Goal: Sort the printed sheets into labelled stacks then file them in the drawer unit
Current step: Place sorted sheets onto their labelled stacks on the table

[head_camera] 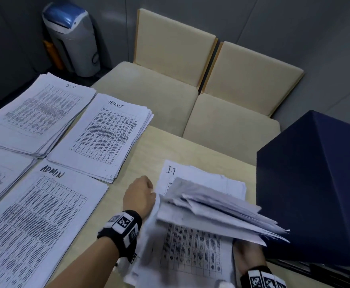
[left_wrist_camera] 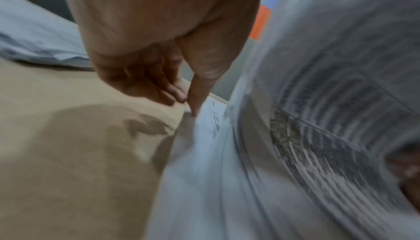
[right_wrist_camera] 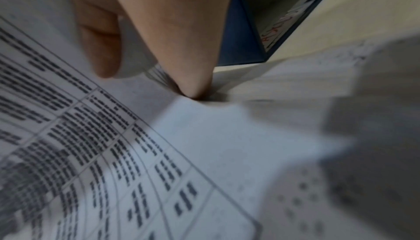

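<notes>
Sorting looks done: labelled white printed-sheet stacks [head_camera: 99,134] lie on the pale wooden table [head_camera: 149,146] (filing seems unfinished). Left hand [head_camera: 140,194] and right hand [head_camera: 247,256] pinch the fanned I.T bundle [head_camera: 211,206] beside the dark blue drawer unit [head_camera: 315,183].

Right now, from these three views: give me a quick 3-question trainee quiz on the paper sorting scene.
1. True or false: the ADMIN stack lies nearer the person than the TASKLIST stack.
2. Which label heads the sheet under the lifted bundle? A) HR B) I.T C) ADMIN
3. Fill in: the blue drawer unit stands on the person's ____ side.

Key: 1 true; 2 B; 3 right
</notes>
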